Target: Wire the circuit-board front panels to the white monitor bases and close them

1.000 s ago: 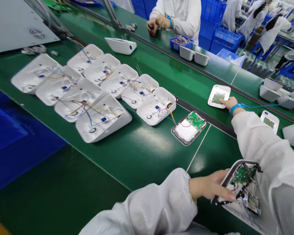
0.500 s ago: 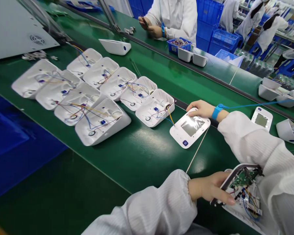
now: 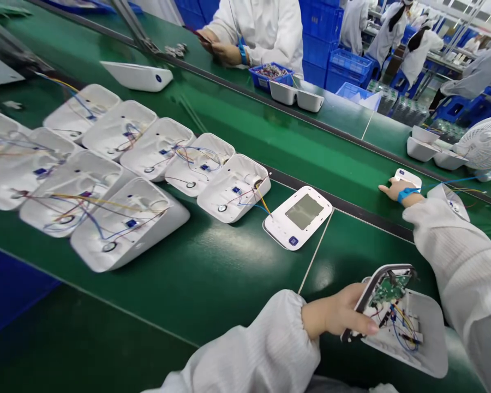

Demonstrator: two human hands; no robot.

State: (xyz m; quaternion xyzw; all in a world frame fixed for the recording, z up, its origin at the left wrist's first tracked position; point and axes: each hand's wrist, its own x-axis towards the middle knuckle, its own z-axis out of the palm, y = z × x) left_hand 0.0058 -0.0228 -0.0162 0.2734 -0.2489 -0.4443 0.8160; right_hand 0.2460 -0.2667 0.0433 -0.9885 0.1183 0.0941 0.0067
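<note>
My left hand [image 3: 346, 314] is closed around the edge of a white front panel with a green circuit board [image 3: 393, 289] on its back, held tilted up. Wires run from it down into a white plastic housing [image 3: 427, 333] under it. My right hand [image 3: 393, 190], with a blue wrist strap, reaches far out to the right with fingers apart. It lies at the near-left edge of a white display panel [image 3: 411, 177], partly covering it. Another display panel [image 3: 305, 215] with a grey screen lies face up between my arms and the open housings.
Several open white housings [image 3: 233, 188] with loose wires stand in rows at left. A closed white unit [image 3: 139, 76] lies behind them. Another housing [image 3: 450, 199] and a white fan [image 3: 485, 142] are at right. Across the belt, a co-worker sits by a blue parts bin [image 3: 270, 76].
My right hand has left the near display panel and moved right to the far one. The near panel stays on the table. My left hand keeps its hold; the view has turned right.
</note>
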